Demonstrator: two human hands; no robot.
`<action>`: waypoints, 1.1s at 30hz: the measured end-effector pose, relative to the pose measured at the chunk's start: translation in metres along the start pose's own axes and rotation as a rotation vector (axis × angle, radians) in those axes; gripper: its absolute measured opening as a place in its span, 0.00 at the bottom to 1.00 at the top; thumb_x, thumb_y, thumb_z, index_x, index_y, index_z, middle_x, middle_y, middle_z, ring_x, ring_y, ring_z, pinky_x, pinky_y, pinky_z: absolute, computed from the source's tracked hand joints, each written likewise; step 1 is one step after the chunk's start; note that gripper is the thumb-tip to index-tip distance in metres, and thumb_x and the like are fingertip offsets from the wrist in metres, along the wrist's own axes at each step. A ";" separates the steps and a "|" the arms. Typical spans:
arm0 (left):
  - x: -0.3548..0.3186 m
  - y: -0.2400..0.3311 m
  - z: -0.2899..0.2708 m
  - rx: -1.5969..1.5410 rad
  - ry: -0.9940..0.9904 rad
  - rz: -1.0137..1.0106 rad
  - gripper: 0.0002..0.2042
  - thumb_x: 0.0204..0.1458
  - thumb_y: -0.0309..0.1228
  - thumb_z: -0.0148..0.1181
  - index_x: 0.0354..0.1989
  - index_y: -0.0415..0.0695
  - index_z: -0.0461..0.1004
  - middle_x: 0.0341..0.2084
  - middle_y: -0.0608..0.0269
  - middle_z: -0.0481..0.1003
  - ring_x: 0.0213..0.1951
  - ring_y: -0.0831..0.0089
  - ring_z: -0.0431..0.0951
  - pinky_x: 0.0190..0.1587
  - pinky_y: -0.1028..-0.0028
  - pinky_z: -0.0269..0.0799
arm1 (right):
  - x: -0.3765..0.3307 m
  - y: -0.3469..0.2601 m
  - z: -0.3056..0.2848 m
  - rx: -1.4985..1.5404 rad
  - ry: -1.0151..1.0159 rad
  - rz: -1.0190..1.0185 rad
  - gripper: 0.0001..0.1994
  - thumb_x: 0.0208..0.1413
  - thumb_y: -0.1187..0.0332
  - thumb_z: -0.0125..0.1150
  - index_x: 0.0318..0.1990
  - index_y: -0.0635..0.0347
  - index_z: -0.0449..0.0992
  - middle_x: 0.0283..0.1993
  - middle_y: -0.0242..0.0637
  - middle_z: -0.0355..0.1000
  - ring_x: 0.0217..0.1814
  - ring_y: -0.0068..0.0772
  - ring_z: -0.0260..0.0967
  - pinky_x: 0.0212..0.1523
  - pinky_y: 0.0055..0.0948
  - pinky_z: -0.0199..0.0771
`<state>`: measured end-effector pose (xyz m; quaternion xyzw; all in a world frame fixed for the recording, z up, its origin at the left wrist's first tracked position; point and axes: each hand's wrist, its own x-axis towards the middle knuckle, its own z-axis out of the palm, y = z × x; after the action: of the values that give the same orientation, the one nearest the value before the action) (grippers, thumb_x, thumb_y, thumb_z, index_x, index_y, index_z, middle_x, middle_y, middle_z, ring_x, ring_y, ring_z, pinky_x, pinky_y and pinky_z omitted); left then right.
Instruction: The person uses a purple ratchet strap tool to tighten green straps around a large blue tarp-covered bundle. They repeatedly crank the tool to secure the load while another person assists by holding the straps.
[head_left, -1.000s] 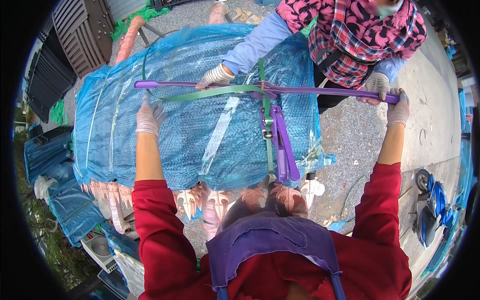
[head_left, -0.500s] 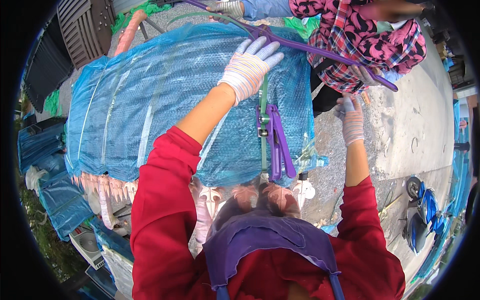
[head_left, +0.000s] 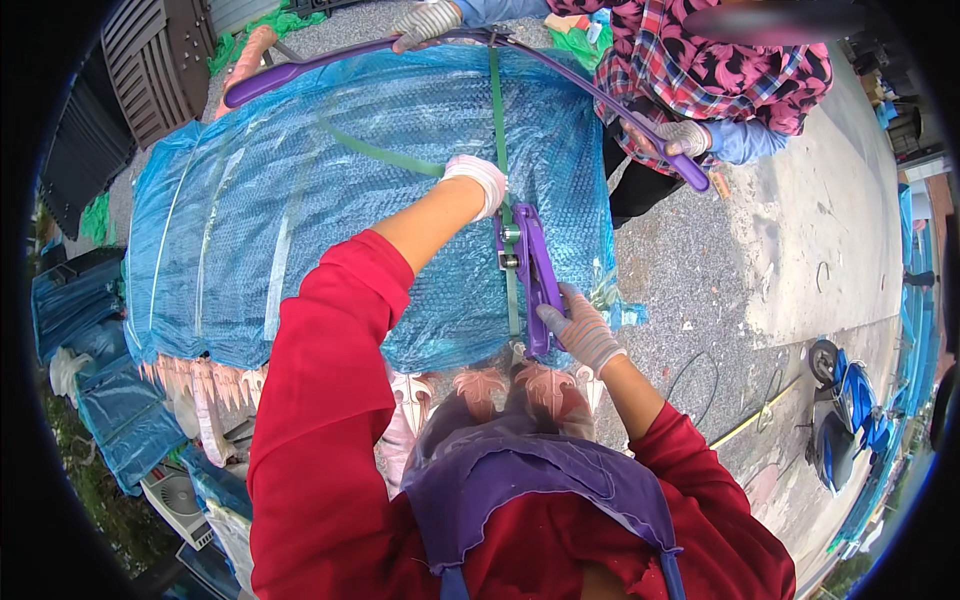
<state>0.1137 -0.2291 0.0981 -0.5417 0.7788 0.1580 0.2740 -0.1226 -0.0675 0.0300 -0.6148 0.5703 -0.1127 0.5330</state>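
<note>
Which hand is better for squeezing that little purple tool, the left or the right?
Probably the right hand: it is right at the lower end of the little purple tool. The left hand is higher up, at the green strap.

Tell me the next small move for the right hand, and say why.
Probably firm up the grip of the right hand on the short purple tool: that hand is at the tool's lower end, the tool sits along the green strap over the blue wrap, and the left hand is close above it.
</note>
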 end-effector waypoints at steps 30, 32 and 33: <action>-0.055 0.152 0.123 -1.844 -0.081 -0.271 0.29 0.50 0.50 0.57 0.50 0.36 0.68 0.34 0.47 0.75 0.36 0.65 0.77 0.38 0.69 0.73 | -0.008 0.020 -0.011 -0.393 -0.334 -0.441 0.24 0.56 0.65 0.55 0.60 0.51 0.59 0.56 0.42 0.60 0.58 0.31 0.60 0.55 0.29 0.64; -0.063 0.140 0.109 -1.811 -0.117 -0.150 0.26 0.51 0.49 0.56 0.48 0.38 0.70 0.34 0.49 0.75 0.35 0.65 0.77 0.38 0.69 0.74 | -0.023 -0.019 -0.015 0.421 -0.377 0.133 0.29 0.57 0.62 0.57 0.64 0.51 0.54 0.59 0.41 0.59 0.60 0.31 0.59 0.57 0.32 0.63; -0.067 0.137 0.106 -1.790 -0.144 -0.082 0.25 0.51 0.49 0.56 0.47 0.39 0.71 0.34 0.50 0.75 0.34 0.65 0.77 0.37 0.69 0.74 | -0.026 -0.023 -0.018 0.572 -0.363 0.193 0.32 0.56 0.60 0.58 0.66 0.51 0.50 0.60 0.41 0.58 0.60 0.32 0.59 0.57 0.35 0.63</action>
<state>0.0306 -0.0715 0.0465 -0.5686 0.3250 0.7295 -0.1972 -0.1309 -0.0608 0.0674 -0.3941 0.4670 -0.1057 0.7845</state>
